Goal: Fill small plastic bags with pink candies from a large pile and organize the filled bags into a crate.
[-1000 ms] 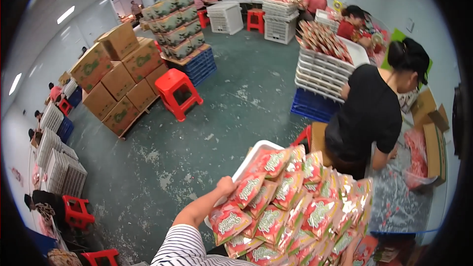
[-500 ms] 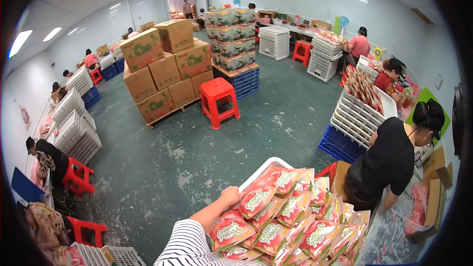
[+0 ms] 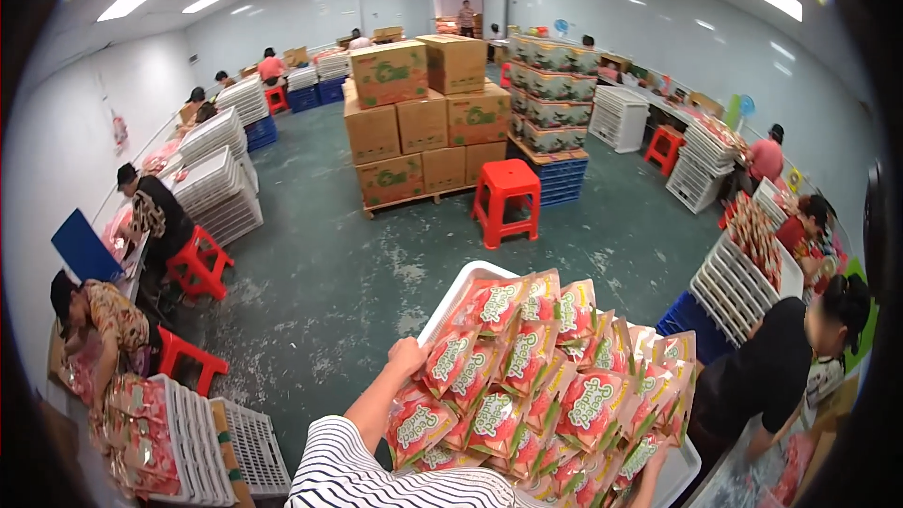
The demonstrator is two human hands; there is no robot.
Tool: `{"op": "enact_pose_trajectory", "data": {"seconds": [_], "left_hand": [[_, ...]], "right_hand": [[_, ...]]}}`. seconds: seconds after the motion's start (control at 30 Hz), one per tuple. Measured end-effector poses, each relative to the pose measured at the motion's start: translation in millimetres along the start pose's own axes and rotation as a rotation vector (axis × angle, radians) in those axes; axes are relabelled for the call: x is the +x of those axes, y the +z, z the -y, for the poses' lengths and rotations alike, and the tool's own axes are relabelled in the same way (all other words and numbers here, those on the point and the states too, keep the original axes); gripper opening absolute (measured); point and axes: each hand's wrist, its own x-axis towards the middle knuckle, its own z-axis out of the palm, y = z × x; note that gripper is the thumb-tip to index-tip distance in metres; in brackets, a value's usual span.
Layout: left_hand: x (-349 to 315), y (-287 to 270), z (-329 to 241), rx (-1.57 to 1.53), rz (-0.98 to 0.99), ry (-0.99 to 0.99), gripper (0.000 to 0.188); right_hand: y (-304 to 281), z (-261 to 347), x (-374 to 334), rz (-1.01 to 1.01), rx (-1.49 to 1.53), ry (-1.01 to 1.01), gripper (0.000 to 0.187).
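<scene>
A white plastic tray (image 3: 450,301) piled high with red and tan snack pouches (image 3: 496,414) is in front of my body. My left hand (image 3: 407,357) is closed around its left rim, thumb and knuckles showing, the arm in a striped sleeve. Low on the tray's right side, my right hand (image 3: 651,468) rests against the outermost pouches, inside the white edge. Pouches hide most of its fingers, so I cannot see what it grips.
A red stool (image 3: 508,202) stands ahead, before stacked cartons (image 3: 395,127) on a pallet. A person in black (image 3: 767,376) sits close on the right. At left, seated workers, another red stool (image 3: 193,362) and stacked white crates (image 3: 193,452) line the tables.
My view has turned left, so the room's things sit further right. The loaded tray stays before me, my left hand still on its rim. My right hand has come into sight.
</scene>
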Motion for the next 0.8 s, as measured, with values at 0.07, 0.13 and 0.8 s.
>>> {"op": "enact_pose_trajectory", "data": {"seconds": [0.07, 0.13, 0.8], "left_hand": [[-3.1, -20.8, 49.4, -0.041, -0.059, -0.105, 0.059], [9.5, -33.4, 71.2, -0.091, -0.107, -0.139, 0.058], [144.0, -155.9, 232.1, -0.130, -0.342, -0.461, 0.054]], "right_hand": [[140.6, 144.7, 6.6, 0.078, -0.019, -0.036, 0.052], [169.4, 160.9, 15.2, 0.027, -0.119, -0.091, 0.076], [555.8, 262.6, -4.4, 0.363, -0.457, -0.223, 0.074]]}}
